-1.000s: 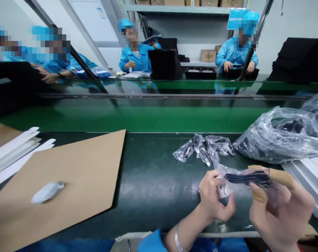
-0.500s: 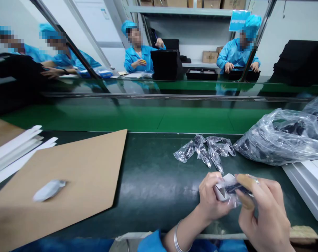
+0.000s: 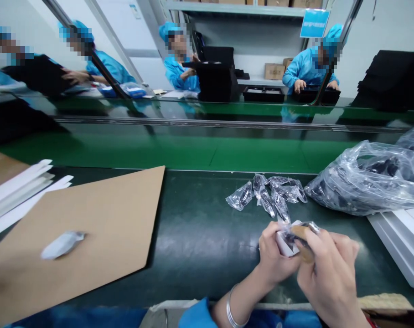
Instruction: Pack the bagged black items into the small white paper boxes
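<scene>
Both my hands meet low at the right over the dark green bench. My left hand [image 3: 273, 257] is closed round a small white packet with a clear plastic wrap [image 3: 289, 237] holding a dark part. My right hand [image 3: 326, 273] is closed on the same wrapped packet from the right, with a tan cot on one fingertip pressing on it. Just beyond lie several small clear bags [image 3: 268, 193] on the bench.
A large clear bag of dark parts [image 3: 367, 180] lies at the right, above white trays [image 3: 401, 241]. A brown cardboard sheet [image 3: 90, 228] with a small white packet [image 3: 61, 243] lies at the left, beside white strips [image 3: 18, 191]. Other people in blue work beyond the green conveyor [image 3: 207, 150].
My right hand has come in from the right and pushed the wrapped dark part up against my left hand; the long stretched bag is now bunched between both hands.
</scene>
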`<state>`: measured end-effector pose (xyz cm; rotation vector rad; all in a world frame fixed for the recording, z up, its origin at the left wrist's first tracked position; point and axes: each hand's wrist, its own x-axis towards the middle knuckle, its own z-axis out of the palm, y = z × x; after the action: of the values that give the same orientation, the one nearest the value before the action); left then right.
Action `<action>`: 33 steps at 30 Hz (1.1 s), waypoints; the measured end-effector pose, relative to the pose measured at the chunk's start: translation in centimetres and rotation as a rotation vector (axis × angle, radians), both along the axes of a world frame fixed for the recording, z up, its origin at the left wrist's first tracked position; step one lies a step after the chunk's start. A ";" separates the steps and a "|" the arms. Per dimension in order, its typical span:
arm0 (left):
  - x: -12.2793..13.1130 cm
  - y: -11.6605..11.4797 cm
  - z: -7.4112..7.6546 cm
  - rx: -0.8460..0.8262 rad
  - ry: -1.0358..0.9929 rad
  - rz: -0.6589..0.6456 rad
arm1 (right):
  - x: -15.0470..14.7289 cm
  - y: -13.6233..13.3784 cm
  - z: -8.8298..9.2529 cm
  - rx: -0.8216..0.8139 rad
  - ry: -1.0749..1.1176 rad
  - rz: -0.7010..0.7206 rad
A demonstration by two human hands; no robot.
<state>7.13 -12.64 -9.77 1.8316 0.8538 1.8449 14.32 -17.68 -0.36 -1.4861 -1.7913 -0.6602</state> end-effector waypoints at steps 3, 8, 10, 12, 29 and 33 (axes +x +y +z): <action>0.0 0.2 0.0 0.023 -0.012 0.041 | -0.5 0.1 0.0 -0.065 -0.134 -0.031; 0.0 0.3 -0.8 0.022 -0.021 0.011 | 0.2 -0.4 -0.4 -0.078 -0.128 -0.014; -0.1 0.3 -1.0 -0.011 -0.036 -0.022 | 0.9 -0.7 -0.6 0.007 -0.098 -0.030; -0.2 0.2 -1.1 -0.026 -0.029 -0.020 | 1.4 -0.8 -0.7 0.070 -0.105 -0.052; 0.0 -0.1 -0.6 0.078 0.055 -0.063 | 1.1 -0.9 -2.1 0.089 -0.041 -0.044; -0.2 -0.2 -0.3 0.085 0.040 -0.005 | 0.1 -1.2 -3.4 0.072 -0.072 -0.157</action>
<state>6.92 -12.81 -10.03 1.9258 0.7951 1.8746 14.47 -18.92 -3.77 -1.5831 -1.6972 -0.8573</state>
